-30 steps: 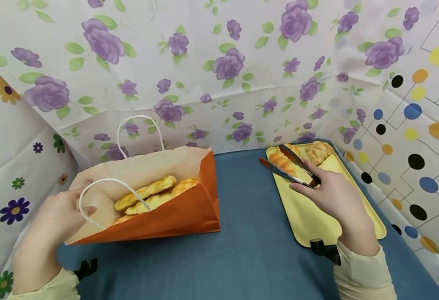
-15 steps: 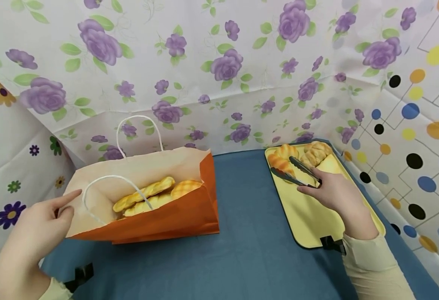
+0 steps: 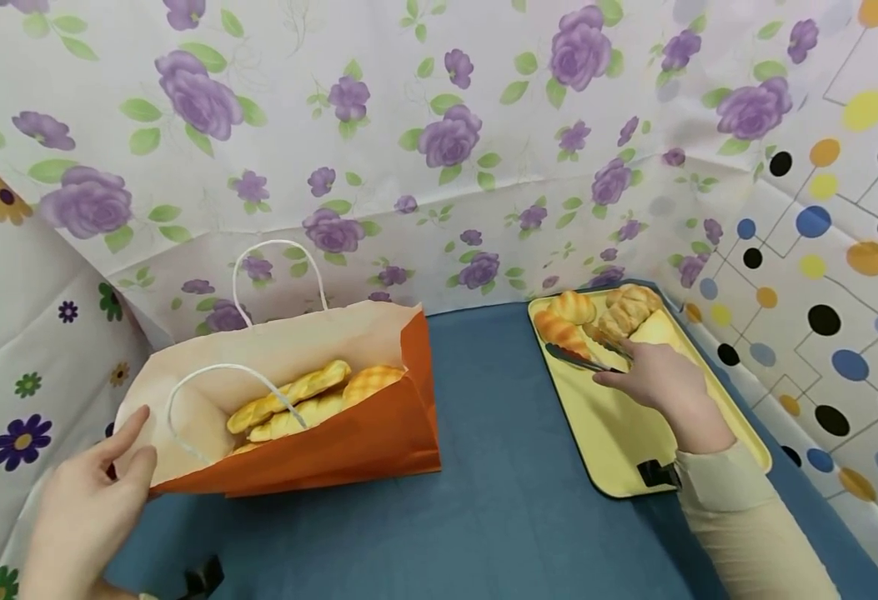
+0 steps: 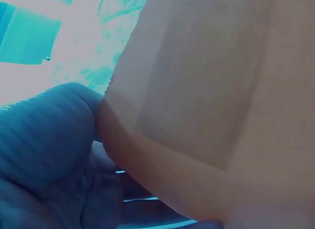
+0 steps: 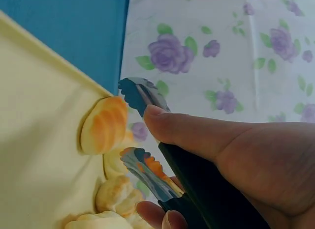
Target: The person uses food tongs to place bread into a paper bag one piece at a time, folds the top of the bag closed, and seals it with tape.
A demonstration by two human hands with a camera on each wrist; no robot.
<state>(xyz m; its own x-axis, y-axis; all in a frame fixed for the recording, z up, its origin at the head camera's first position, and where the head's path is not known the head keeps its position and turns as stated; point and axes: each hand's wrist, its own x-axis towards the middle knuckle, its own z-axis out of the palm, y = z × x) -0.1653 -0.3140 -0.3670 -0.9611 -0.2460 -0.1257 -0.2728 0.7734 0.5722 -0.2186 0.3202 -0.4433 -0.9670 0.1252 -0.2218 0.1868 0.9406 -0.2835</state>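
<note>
My right hand [image 3: 664, 379] holds a pair of tongs [image 5: 147, 175] over the far end of the yellow tray [image 3: 619, 450]. In the right wrist view the tongs' two scalloped tips stand apart, close to an orange-striped bread roll [image 5: 104, 126]. In the head view the tongs overlap the gap between that roll and a braided bread [image 3: 629, 308]. My left hand [image 3: 89, 500] is at the left edge of an orange paper bag [image 3: 333, 446], thumb and forefinger spread, fingertips right at its rim. In the left wrist view, fingers lie partly hidden behind the paper [image 4: 197, 116].
Inside the bag lie a long twisted bread [image 3: 288, 396], a checkered roll [image 3: 371, 383] and other breads. White cord handles [image 3: 232, 367] rise from its rim. A second small roll [image 3: 574, 307] sits on the tray. Patterned cloth walls [image 3: 439, 208] surround the blue table [image 3: 484, 500].
My left hand let go of the bag's rim, drew away, and came back to its left edge. The tongs moved right and lower over the tray, among the breads.
</note>
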